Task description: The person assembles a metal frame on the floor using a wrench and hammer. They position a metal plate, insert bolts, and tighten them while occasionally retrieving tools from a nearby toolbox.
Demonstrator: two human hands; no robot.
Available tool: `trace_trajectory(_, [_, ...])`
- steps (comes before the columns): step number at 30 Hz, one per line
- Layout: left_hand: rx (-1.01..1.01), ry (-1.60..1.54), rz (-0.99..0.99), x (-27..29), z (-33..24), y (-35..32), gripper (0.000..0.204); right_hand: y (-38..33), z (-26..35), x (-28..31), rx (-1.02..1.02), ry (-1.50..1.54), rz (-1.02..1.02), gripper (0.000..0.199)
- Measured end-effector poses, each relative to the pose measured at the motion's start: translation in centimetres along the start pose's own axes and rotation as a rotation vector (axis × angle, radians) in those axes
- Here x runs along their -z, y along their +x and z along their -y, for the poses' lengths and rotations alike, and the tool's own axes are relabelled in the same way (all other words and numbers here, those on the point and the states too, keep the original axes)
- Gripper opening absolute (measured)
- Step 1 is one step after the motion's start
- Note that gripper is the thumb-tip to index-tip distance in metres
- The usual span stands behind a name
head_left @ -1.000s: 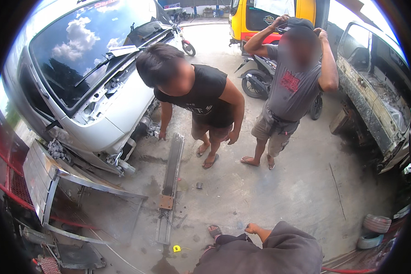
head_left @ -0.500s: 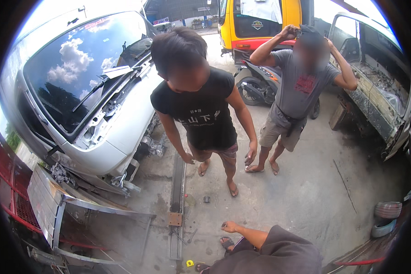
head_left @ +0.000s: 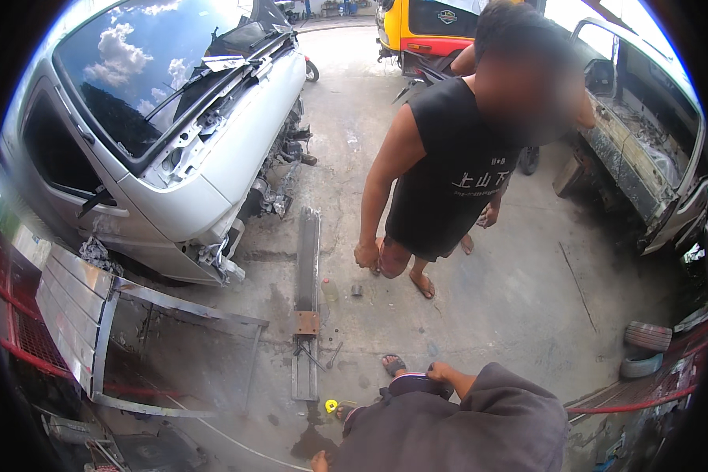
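My right hand [head_left: 442, 371] is at my thigh against my dark shorts, its fingers curled; whatever they may hold is too small to make out. Only part of my left hand [head_left: 320, 462] shows at the lower edge, and its fingers are unclear. A yellow tape measure [head_left: 330, 406] lies on the concrete by my foot, apart from both hands. Beyond it stretches a long steel channel [head_left: 307, 267], with a rusty brown plate [head_left: 307, 322] across it. Beside the plate are thin metal rods or tools [head_left: 334, 355] and a small dark cylinder [head_left: 356, 290].
A co-worker in a black sleeveless shirt [head_left: 456, 173] stands close ahead, hiding most of another person. A partly stripped white vehicle [head_left: 181, 204] and a metal frame [head_left: 189, 296] flank the left. At right are tyres [head_left: 647, 336] and a bare vehicle body [head_left: 629, 165].
My right hand has drawn back to my shorts, and part of my left hand has come into view. The black-shirted co-worker has shifted right in the picture. The view has moved.
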State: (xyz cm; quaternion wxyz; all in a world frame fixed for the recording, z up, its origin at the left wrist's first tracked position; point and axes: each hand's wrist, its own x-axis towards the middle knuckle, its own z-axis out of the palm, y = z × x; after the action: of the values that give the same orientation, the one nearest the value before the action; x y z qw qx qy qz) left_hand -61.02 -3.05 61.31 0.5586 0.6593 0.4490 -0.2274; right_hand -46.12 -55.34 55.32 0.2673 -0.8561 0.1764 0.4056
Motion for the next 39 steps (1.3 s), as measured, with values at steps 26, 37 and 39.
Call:
trace_trajectory(26, [-0.167,0.27,0.26,3.5,7.4,12.3,0.028,-2.8,10.0,0.9,0.011,0.032,-0.162,0.05])
trace_trajectory(37, [0.183,0.096,0.189,-2.8,-7.9,16.4,0.033,12.7,13.7,11.7,0.159,-0.083,-0.034,0.046])
trace_trajectory(39, [0.17,-0.021,0.146,-4.4,-12.2,17.9,0.034,15.3,17.5,14.1,0.174,-0.006,-0.068,0.044])
